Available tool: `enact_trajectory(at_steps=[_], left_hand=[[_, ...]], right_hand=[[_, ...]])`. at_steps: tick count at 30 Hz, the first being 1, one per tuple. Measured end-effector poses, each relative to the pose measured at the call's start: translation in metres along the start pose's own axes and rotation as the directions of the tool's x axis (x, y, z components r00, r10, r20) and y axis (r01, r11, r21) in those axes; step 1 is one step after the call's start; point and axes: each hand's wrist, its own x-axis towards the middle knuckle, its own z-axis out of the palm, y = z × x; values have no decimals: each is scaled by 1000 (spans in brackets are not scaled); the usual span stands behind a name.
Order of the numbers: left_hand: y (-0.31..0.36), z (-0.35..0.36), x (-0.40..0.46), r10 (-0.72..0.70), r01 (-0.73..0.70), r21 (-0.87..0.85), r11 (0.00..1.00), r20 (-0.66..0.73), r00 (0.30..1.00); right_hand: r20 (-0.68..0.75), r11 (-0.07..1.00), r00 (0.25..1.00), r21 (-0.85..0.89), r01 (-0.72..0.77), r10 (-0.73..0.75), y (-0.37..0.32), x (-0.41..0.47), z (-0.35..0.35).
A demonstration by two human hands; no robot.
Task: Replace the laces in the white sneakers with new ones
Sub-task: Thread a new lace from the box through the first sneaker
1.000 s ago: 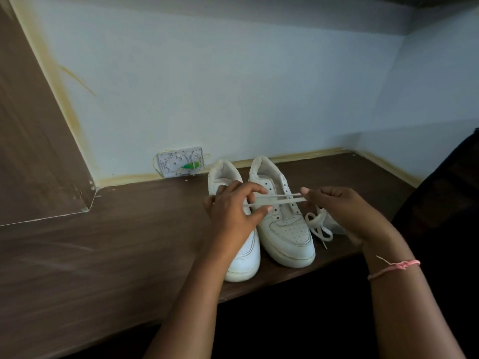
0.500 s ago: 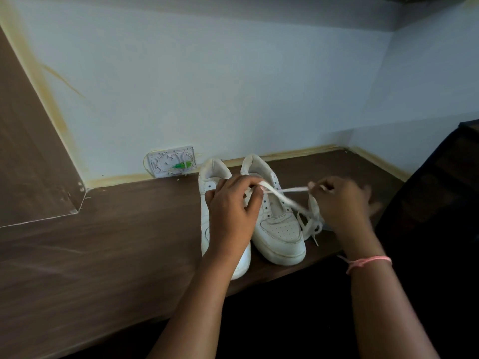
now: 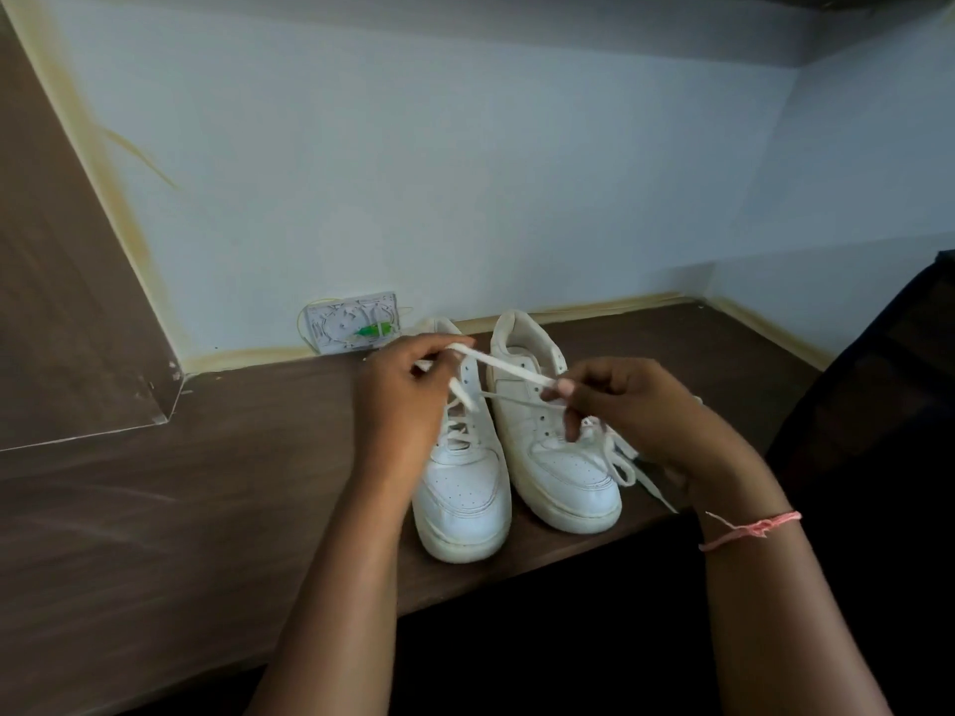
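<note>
Two white sneakers stand side by side on the brown wooden desk (image 3: 206,488), toes toward me. The left sneaker (image 3: 465,488) has lace in its lower eyelets. On the right sneaker (image 3: 558,457) the upper eyelets are bare. A flat white lace (image 3: 509,370) stretches between my hands above the shoes. My left hand (image 3: 403,400) pinches one end over the left sneaker. My right hand (image 3: 630,405) grips the other part over the right sneaker. A loose heap of white lace (image 3: 628,459) lies beside the right shoe, partly hidden by my right hand.
A white plastic box with a green part (image 3: 354,328) leans on the pale wall behind the shoes. A brown panel (image 3: 67,302) rises at the left. The desk's front edge runs just before the toes. A dark object (image 3: 889,405) stands at the right.
Both hands stayed over the shoes with the lace. My right hand moved in from the shoe's side to above the right sneaker, and the lace now slants down from left to right.
</note>
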Motion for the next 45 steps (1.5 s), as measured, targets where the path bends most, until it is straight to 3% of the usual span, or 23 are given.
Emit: enact_trajectory(at_steps=[3, 5, 8, 12, 15, 17, 21, 24, 27, 29, 32, 34, 36, 38, 41, 42, 45], left_hand=[[-23, -23, 7, -113, 118, 87, 989, -65, 991], [-31, -29, 8, -146, 167, 235, 958, -107, 983], [-22, -24, 7, -89, 59, 445, 894, 47, 995], [14, 4, -11, 7, -99, 231, 968, 369, 930], [21, 22, -18, 40, -119, 196, 973, 365, 930], [18, 27, -17, 50, -106, 142, 984, 351, 935], [19, 26, -17, 27, -4, -56, 998, 418, 908], [19, 6, -8, -114, 172, -82, 982, 473, 874], [13, -20, -1, -166, 246, -75, 966, 549, 819], [11, -34, 2, -191, 258, -44, 965, 554, 810], [5, -49, 8, -223, 251, 5, 968, 476, 850], [0, -52, 11, -216, 222, 39, 974, 435, 874], [-1, -47, 9, -185, 188, 38, 981, 453, 872], [2, -37, 6, -146, 160, 11, 987, 472, 869], [5, -22, 4, -146, 163, -9, 987, 406, 902], [4, -20, 3, -153, 174, -17, 985, 393, 907], [4, -17, 3, -192, 221, -35, 975, 380, 905]], right_hand=[[-54, 996, 995, 25, -85, 86, 8, -3, -15], [-119, 992, 987, 81, -97, 107, 9, -2, -20], [-174, 958, 979, 282, -53, 105, 0, 0, -12], [-105, 825, 991, 565, -13, 87, -17, 5, 6], [-68, 752, 996, 659, 2, 57, -29, 5, 17], [-72, 762, 996, 648, 14, 44, -31, 6, 23], [-100, 819, 992, 574, -5, 76, -25, 9, 24], [-167, 788, 978, 615, 7, 122, -22, 8, 11], [-243, 768, 952, 640, 15, 184, -19, 6, 1], [-340, 831, 915, 556, 12, 215, -15, 7, 0], [-531, 945, 822, 326, -25, 205, -7, 6, -3], [-588, 981, 805, -99, -164, 76, 2, 8, -5], [-568, 858, 821, -448, -251, -57, -1, 10, 4], [-418, 887, 894, -458, -58, -158, -9, 13, 18], [-132, 956, 964, -219, 197, -229, -24, 14, 46], [-109, 951, 960, -207, 232, -258, -26, 14, 54], [-210, 923, 914, -250, 294, -348, -26, 18, 65]])
